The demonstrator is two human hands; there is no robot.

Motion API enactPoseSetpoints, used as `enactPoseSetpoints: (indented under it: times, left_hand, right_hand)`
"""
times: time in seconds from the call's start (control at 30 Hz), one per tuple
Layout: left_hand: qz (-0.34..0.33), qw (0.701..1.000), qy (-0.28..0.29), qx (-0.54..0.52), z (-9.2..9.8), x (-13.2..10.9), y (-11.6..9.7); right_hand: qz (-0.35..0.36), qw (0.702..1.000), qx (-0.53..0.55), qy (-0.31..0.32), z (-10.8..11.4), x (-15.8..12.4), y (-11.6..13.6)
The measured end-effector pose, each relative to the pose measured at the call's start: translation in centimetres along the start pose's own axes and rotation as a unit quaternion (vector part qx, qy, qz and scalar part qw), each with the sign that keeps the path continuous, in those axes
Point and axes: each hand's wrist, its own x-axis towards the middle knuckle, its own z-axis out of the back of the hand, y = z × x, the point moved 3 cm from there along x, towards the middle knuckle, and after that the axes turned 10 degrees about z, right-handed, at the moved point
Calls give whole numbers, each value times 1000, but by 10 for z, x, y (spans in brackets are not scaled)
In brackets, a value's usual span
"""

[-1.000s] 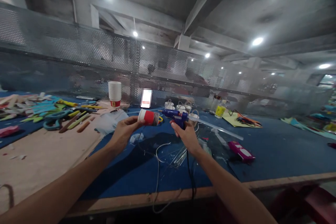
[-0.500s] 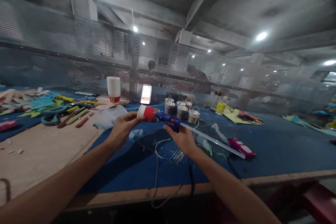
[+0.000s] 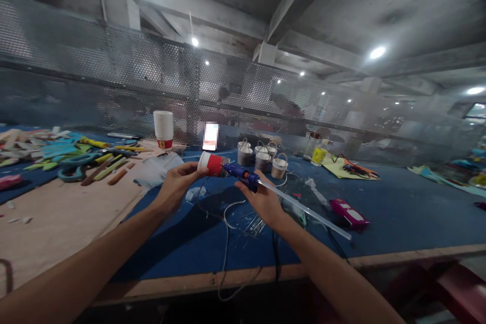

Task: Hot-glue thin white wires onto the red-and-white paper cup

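Observation:
My left hand (image 3: pixel 181 180) grips a red and white paper cup (image 3: pixel 213 164) that lies sideways in the air, its rim end by my fingers. A greyish band of cord or wrapping shows around the cup's far end. My right hand (image 3: pixel 266 200) is closed around a blue glue gun (image 3: pixel 243 174), its nozzle against or very near the cup's wrapped end. From the gun's back a long clear glue stick (image 3: pixel 307 208) slants down to the right. A thin pale cord (image 3: pixel 228 228) hangs below and curls on the blue table.
Several small wrapped buckets with handles (image 3: pixel 280 166) stand behind my hands. A stack of paper cups (image 3: pixel 163 129), a lit phone (image 3: pixel 210 136), scissors (image 3: pixel 72 174) and markers lie left. A magenta box (image 3: pixel 348 213) and a yellow-labelled bottle (image 3: pixel 320 153) are right. A mesh screen (image 3: pixel 235 91) runs behind.
The glue gun has tilted slightly, so the glue stick's far end has swung down, away from the magenta box. The left hand and cup have barely moved.

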Motion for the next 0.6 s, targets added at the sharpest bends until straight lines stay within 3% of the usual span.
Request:
enactPoseSetpoints:
  times: [0.17, 0.6]
  left_hand:
    - [2, 1000, 3, 3, 1, 0, 0]
    - [-1, 1000, -4, 11, 3, 2, 2]
  right_hand:
    - [19, 998, -59, -17, 1, -2, 1]
    - [30, 998, -60, -9, 3, -1, 5]
